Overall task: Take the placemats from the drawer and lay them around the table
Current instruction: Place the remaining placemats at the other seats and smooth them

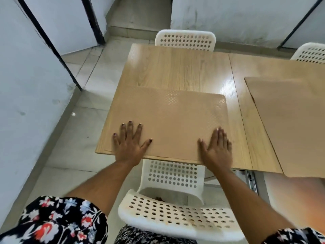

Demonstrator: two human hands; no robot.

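While the placemat lies on the table, the left hand and right hand press flat, fingers spread, on its near corners.

Both hands flat, fingers spread

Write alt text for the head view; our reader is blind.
Both hands, left hand and right hand, press flat on a tan placemat on a wooden table. A second placemat lies to the right; white chairs surround it.

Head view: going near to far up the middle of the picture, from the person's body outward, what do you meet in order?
Near white chair → placemat with both hands flat on its near edge → bare wooden table → far white chair → wall.
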